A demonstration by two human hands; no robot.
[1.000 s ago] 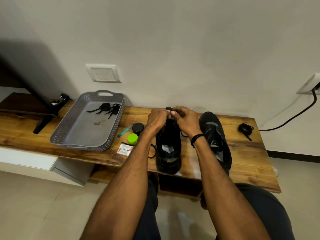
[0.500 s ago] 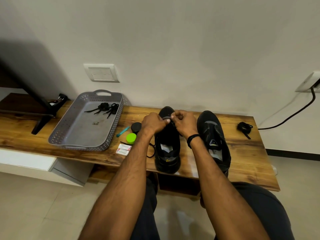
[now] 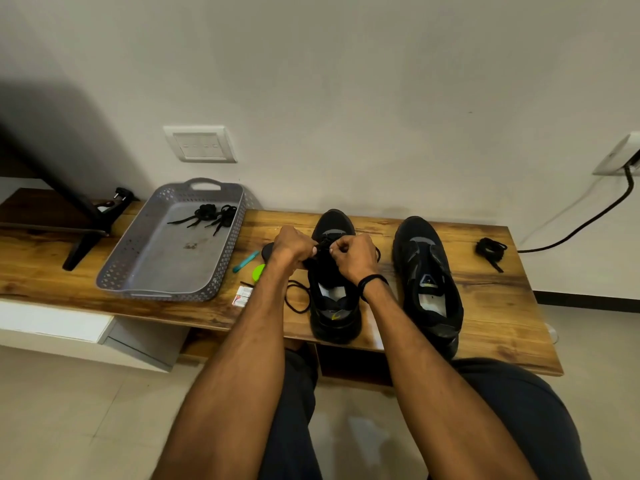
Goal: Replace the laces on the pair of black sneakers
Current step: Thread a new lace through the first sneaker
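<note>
Left hand (image 3: 291, 245), right hand (image 3: 353, 255) back off sneaker (image 3: 334, 306) toe, pinching lace (image 3: 322, 244)

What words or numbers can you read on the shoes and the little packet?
Nothing here is clear enough to read.
On the red and white packet: print, too blurred to read.
On the other sneaker: tongue badge, too small to read.
On the sneaker being laced: yellow heel mark, no readable letters.

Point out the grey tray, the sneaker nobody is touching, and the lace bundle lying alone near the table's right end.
grey tray (image 3: 173, 268): head view, on the bare floor of the tray.
untouched sneaker (image 3: 420, 261): head view, on its upper, mid-shoe.
lace bundle (image 3: 490, 247): head view, on the coiled middle.
</note>
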